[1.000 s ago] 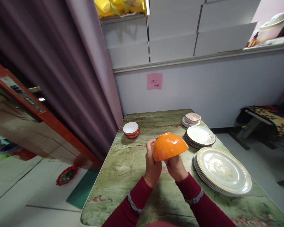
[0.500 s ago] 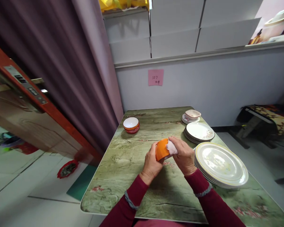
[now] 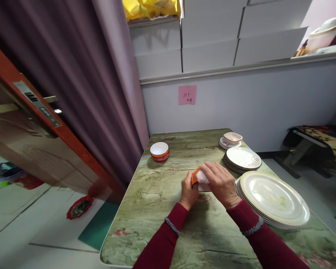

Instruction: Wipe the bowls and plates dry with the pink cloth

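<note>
An orange bowl is held over the middle of the green table, mostly hidden by my hands. My left hand grips its left rim from below. My right hand lies over the bowl and presses a white cloth into it. Both arms wear dark red sleeves.
A second orange bowl with a white inside stands at the table's far left. Along the right edge lie a stack of large plates, a stack of smaller plates and a small dish on saucers. A purple curtain and a wooden door are on the left.
The bowl, held up bottom-outward a second ago, has come down and turned. My right hand moved from under it to on top, with the white cloth against it.
</note>
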Tool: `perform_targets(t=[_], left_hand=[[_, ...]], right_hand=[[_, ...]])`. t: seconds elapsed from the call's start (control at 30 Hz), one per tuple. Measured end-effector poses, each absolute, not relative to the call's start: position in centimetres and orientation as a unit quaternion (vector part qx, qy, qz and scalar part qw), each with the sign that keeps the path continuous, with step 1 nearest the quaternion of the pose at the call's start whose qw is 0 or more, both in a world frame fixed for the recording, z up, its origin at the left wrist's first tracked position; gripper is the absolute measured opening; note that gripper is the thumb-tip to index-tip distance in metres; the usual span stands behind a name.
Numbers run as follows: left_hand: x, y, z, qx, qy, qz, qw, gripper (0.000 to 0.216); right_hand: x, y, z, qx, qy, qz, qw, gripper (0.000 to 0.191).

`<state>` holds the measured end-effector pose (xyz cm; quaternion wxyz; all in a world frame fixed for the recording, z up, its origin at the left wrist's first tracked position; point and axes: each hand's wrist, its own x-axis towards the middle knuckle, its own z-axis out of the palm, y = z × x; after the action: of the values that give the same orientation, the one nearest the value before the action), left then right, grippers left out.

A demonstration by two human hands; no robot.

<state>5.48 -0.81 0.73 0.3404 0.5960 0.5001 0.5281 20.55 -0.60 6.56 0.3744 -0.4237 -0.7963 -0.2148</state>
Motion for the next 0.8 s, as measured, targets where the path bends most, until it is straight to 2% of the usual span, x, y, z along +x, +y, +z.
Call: perform_targets(t=[0.1, 0.23, 0.3, 0.37, 0.43, 0.5, 0.67, 0.8], left_hand=[[5.8, 0.1, -1.0, 0.535, 0.461, 0.538, 0.461, 0.038], [5.8, 0.8, -2.8, 0.474, 0.461, 0.571, 0.486, 0.033], [5.5, 1.1, -3.2, 0.456, 0.471, 0.584, 0.479, 0.039], [5.1, 1.4, -3.4, 0.434, 0.482, 0.600, 0.470, 0.044], [4.7, 1.8, -3.6, 0.414, 0.492, 0.611, 0.462, 0.046], [4.4, 2.2, -3.9, 0.398, 0.502, 0.620, 0.454, 0.046], [4.2, 2.8, -4.2, 0.377, 0.518, 0.651, 0.407, 0.041], [4.2, 2.5, -3.5, 0.410, 0.505, 0.625, 0.431, 0.040]], right_hand=[[19.7, 0.3, 6.1, -0.414, -0.809, -0.215, 0.358, 0.025], [19.3, 2.1, 5.2, -0.415, -0.814, -0.169, 0.369, 0.031], [19.4, 3.1, 4.5, -0.455, -0.790, -0.088, 0.401, 0.035], [19.2, 3.9, 3.5, -0.517, -0.713, 0.056, 0.470, 0.036], [18.4, 4.3, 2.1, -0.559, -0.603, 0.188, 0.537, 0.032], [17.0, 4.3, 0.6, -0.577, -0.521, 0.259, 0.573, 0.027], [13.1, 3.1, -2.4, -0.594, -0.438, 0.318, 0.595, 0.042], [13.8, 3.2, -2.6, -0.601, -0.425, 0.318, 0.597, 0.043]])
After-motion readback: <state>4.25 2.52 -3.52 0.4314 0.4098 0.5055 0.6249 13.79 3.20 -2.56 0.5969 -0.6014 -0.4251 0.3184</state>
